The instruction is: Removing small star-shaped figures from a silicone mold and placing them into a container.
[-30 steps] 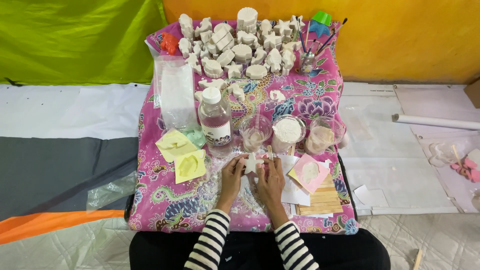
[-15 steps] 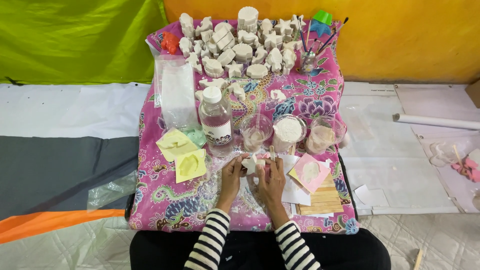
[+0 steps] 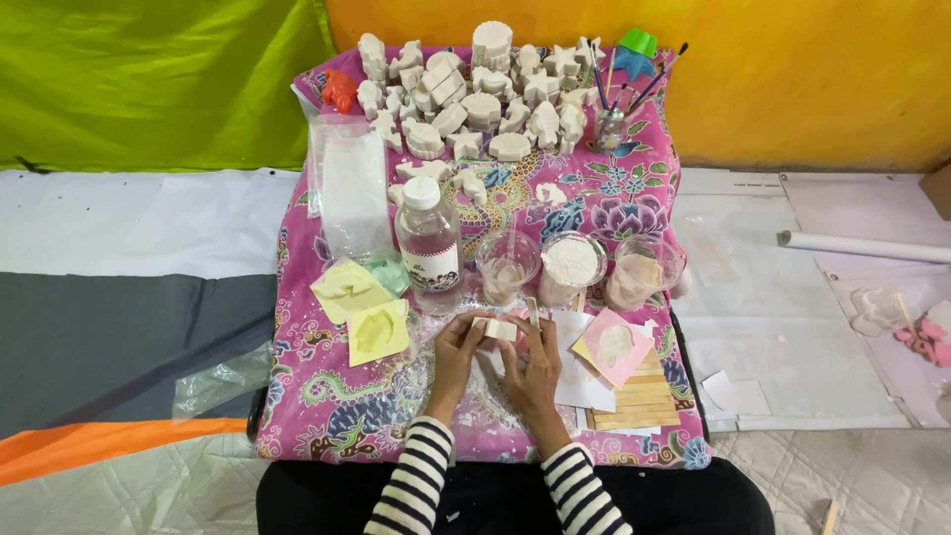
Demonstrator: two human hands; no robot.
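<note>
At centre of the pink patterned cloth (image 3: 317,416), findings are recorded as follows.

Left hand: the left hand (image 3: 456,347) is seen closed about the left end of a small white block (image 3: 498,329), fingers curled over it.
Right hand: the right hand (image 3: 535,359) is closed on the right side of the same block; a thin pale stick (image 3: 533,312) is seen upright at its fingertips, though which fingers pinch it cannot be told.
Block position: held between both hands, just above the cloth, at 6 o'clock from the clear cups.
At 12 o'clock of the hands: a clear cup with a stirrer (image 3: 507,266), a cup of white powder (image 3: 572,267) and a third cup of pale mix (image 3: 639,272) are set in a row.
At 11 o'clock: a clear plastic bottle with a white cap (image 3: 429,248) stands upright; beyond it a clear bag of white powder (image 3: 349,193) is noted.
At 9 o'clock: two yellow moulds (image 3: 376,332) lie side by side.
At 3 o'clock: a pink mould (image 3: 614,345) rests on a stack of wooden sticks (image 3: 634,401).
Far edge, 12 o'clock: many white cast figures (image 3: 475,109) are grouped; a jar of brushes (image 3: 609,124) stands at their right.
</note>
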